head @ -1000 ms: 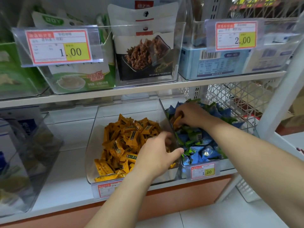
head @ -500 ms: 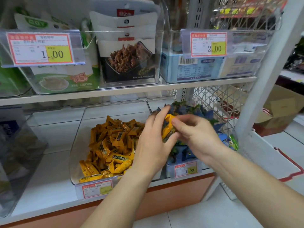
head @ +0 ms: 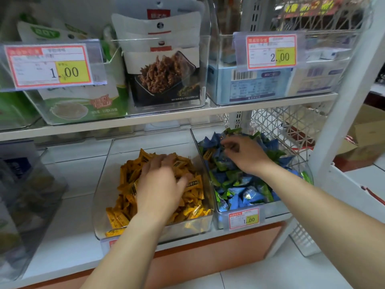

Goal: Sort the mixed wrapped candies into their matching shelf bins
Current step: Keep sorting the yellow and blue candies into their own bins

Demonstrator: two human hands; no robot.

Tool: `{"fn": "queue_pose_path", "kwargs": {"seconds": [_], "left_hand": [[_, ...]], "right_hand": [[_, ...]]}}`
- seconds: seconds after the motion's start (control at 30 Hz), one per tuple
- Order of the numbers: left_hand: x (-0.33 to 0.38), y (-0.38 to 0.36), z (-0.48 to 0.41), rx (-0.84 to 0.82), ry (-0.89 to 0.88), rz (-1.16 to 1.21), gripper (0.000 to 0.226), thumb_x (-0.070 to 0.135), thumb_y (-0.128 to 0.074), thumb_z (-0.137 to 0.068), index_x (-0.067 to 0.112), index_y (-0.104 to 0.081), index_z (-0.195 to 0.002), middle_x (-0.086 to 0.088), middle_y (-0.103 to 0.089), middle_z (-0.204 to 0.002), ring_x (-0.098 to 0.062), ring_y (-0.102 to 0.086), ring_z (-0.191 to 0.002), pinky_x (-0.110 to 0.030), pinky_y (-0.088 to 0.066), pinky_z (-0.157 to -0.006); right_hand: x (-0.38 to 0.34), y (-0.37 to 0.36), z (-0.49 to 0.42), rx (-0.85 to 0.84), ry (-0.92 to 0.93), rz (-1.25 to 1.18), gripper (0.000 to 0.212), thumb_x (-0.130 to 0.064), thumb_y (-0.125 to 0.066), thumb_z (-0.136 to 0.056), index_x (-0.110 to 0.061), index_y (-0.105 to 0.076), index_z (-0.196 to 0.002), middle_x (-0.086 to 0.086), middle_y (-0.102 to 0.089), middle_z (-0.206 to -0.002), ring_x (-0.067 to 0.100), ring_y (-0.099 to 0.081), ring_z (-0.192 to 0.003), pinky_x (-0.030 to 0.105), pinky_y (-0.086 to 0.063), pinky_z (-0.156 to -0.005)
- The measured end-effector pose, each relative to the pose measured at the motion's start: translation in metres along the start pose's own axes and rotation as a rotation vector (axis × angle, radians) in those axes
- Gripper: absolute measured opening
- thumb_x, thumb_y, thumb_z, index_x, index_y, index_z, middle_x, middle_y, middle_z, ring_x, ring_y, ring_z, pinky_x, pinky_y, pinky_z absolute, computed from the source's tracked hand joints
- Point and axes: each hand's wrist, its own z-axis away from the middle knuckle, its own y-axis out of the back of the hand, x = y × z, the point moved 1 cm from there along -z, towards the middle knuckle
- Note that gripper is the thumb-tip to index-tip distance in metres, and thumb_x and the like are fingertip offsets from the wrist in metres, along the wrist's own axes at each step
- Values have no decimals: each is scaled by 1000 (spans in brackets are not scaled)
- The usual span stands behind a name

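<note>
Head view: the left hand lay loose-fingered on yellow wrapped candies in the clear plastic bin. Among blue-green wrapped candies the right hand sat curled, grip unclear; it should pinch only the stray yellow candy.

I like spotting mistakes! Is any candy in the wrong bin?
Yes. One yellow candy sits in the right bin among blue and green candies, near its left wall. It matches the left bin.
</note>
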Motion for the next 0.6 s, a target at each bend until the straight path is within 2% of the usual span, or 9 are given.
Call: {"fn": "queue_pose_path", "kwargs": {"seconds": [0.07, 0.17, 0.23, 0.3, 0.37, 0.47, 0.53, 0.6], "left_hand": [[14, -5, 5, 19, -62, 77, 61, 64, -56, -87, 27, -53, -136, 1, -58, -132, -23, -50, -125, -36, -48, -94], [31, -22, 15, -130, -87, 162, 69, 70, -50, -86, 29, -45, -141, 4, -58, -132, -18, -53, -122, -31, -46, -92], [33, -31, 18, -206, -103, 178, 71, 69, -52, -85, 32, -39, -144, 5, -56, -134, -19, -52, -123, -32, -46, -94], [31, -34, 17, -216, -113, 210, 69, 67, -56, -84, 35, -39, -142, 6, -58, -132, -18, -53, -121, -32, -47, -94], [28, -35, 15, -213, -108, 240, 69, 68, -57, -81, 37, -40, -140, 10, -58, -132, -15, -54, -121, -33, -49, -96], [26, -38, 17, -194, -107, 247, 70, 70, -55, -80, 38, -39, -140, 13, -57, -133, -13, -53, -122, -31, -47, -98], [26, -40, 18, -178, -110, 248, 70, 71, -55, -80, 39, -39, -140, 14, -57, -132, -13, -53, -122, -29, -45, -96], [25, -41, 18, -168, -111, 250, 70, 72, -55, -79, 39, -39, -139, 14, -57, -132, -12, -53, -121, -28, -44, -94]], "right_hand": [[4, -8, -19, -103, 67, 154, 37, -34, -61, -95, -30, -59, -131, -2, -57, -131, 17, -57, -116, 28, -43, -88], [10, -21, -35, -400, 23, 426, 60, -63, -66, -81, -42, -51, -136, 3, -45, -137, 31, -49, -126, 37, -44, -94], [13, -26, -37, -478, -2, 544, 70, -68, -66, -75, -49, -43, -139, 6, -38, -143, 36, -43, -130, 43, -42, -101], [14, -27, -35, -455, 41, 574, 68, -65, -68, -76, -49, -45, -138, 6, -45, -139, 33, -51, -122, 38, -45, -94], [14, -23, -33, -408, 132, 556, 58, -59, -72, -77, -40, -57, -130, 0, -58, -127, 25, -60, -111, 33, -48, -85], [14, -10, -24, -363, 193, 445, 48, -51, -76, -78, -32, -66, -121, -10, -66, -113, 15, -62, -103, 35, -51, -86], [14, -4, -17, -430, 178, 384, 60, -55, -77, -76, -30, -62, -129, -18, -57, -114, 9, -56, -107, 30, -47, -89], [11, 0, -8, -585, 120, 372, 73, -70, -69, -74, -32, -58, -134, -21, -51, -117, 5, -52, -110, 25, -42, -90]]}}
